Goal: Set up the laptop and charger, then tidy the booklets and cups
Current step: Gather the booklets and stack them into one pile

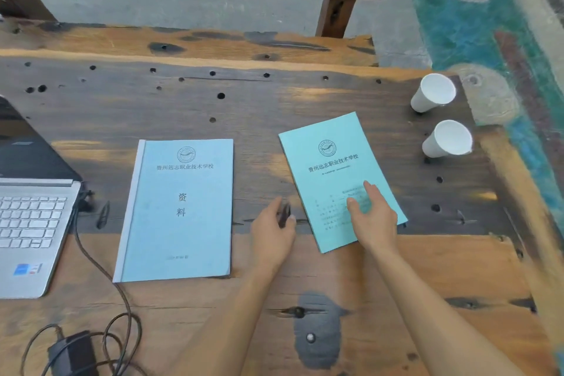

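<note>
An open silver laptop (29,223) sits at the left edge, its black charger brick (74,354) and coiled cable (100,272) on the table near the front. A light blue booklet (180,210) lies flat in the middle. A teal booklet (338,174) lies angled to its right. My right hand (370,220) rests on the teal booklet's lower part with fingers straight. My left hand (273,232) hovers or rests on the bare wood between the two booklets, fingers relaxed. Two white paper cups (432,96) (447,139) stand at the far right.
The rough wooden table (274,107) has knot holes and dark patches. A wooden bench (183,40) stands behind it. The table's right edge (515,192) drops to a painted teal floor (476,24).
</note>
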`<move>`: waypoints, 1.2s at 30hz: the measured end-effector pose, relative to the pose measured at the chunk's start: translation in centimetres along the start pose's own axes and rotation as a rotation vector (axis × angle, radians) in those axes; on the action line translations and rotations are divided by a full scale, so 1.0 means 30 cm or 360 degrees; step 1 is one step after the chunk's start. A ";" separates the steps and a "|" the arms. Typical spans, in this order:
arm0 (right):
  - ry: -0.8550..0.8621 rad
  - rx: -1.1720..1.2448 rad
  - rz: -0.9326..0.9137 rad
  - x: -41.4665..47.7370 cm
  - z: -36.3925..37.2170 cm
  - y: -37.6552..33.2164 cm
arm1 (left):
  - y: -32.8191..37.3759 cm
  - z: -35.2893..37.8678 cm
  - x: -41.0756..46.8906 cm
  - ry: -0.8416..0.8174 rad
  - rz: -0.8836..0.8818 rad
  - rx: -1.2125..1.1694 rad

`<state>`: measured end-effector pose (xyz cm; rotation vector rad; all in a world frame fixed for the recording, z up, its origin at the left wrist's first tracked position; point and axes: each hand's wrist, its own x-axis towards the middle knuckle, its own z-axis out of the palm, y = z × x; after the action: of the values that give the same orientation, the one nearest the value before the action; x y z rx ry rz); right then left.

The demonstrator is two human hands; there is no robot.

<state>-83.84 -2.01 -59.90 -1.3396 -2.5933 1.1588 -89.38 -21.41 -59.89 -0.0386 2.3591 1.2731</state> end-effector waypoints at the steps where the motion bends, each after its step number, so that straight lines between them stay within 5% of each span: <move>1: -0.0013 -0.0021 0.0012 0.019 -0.019 0.021 | 0.017 0.037 0.007 -0.0037 -0.0032 -0.0022; 10: -0.0121 -0.0130 -0.0073 0.074 -0.084 0.122 | 0.097 0.171 0.044 0.0095 -0.0263 -0.0058; 14: -0.0167 -0.0175 -0.0072 0.078 -0.072 0.138 | 0.130 0.204 0.058 0.0071 -0.0563 -0.0522; 21: -0.0159 -0.0120 -0.0041 0.089 -0.074 0.154 | 0.197 0.284 0.033 -0.0031 -0.0643 -0.1345; 36: -0.0143 0.0205 -0.0055 0.068 -0.107 0.112 | 0.250 0.145 0.081 -0.0337 -0.0115 -0.1114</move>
<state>-81.76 2.59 -60.25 -1.2408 -2.5386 1.3846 -91.67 -13.19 -57.02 -0.1940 1.6276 1.8939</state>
